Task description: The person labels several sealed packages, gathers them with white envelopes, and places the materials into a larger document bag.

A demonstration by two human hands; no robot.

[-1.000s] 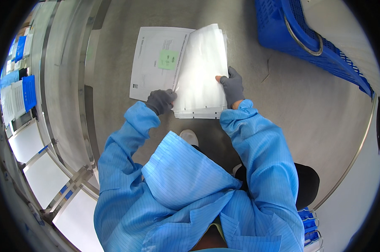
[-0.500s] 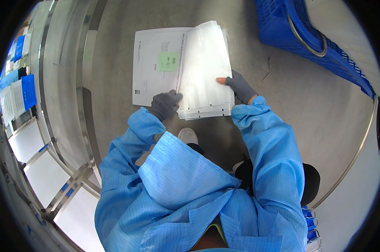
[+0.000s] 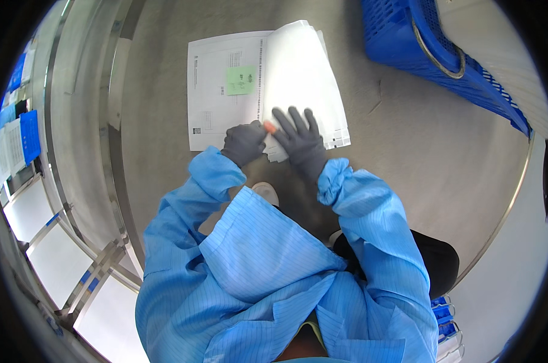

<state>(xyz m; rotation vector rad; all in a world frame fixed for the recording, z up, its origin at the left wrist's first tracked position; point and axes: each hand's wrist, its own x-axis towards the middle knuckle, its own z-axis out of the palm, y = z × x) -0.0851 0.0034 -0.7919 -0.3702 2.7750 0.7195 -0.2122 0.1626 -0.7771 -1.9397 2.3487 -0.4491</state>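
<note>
An open stack of white papers (image 3: 210, 100) is held above the grey floor in front of me. On its left page sits a pale green sticky note (image 3: 240, 80) with handwriting, beside printed lines. The right side is a bright white sheet (image 3: 298, 72), with the edges of more sheets fanned out under it. My left hand (image 3: 244, 144), in a grey glove with bare fingertips, is closed on the lower edge near the fold. My right hand (image 3: 301, 142), gloved alike with a bare thumb tip, lies with spread fingers on the white sheet's lower part, near the fold.
A blue plastic basket (image 3: 401, 42) with a metal handle stands at the upper right, with white material beside it. Along the left run metal rails (image 3: 113, 121) and a rack with white panels (image 3: 59, 257). My shoe (image 3: 265, 193) shows below the papers.
My right hand has let go of the papers' right edge and moved left, now spread over the sheet near the fold. The right-hand sheets have fanned out and their lower edge has tilted.
</note>
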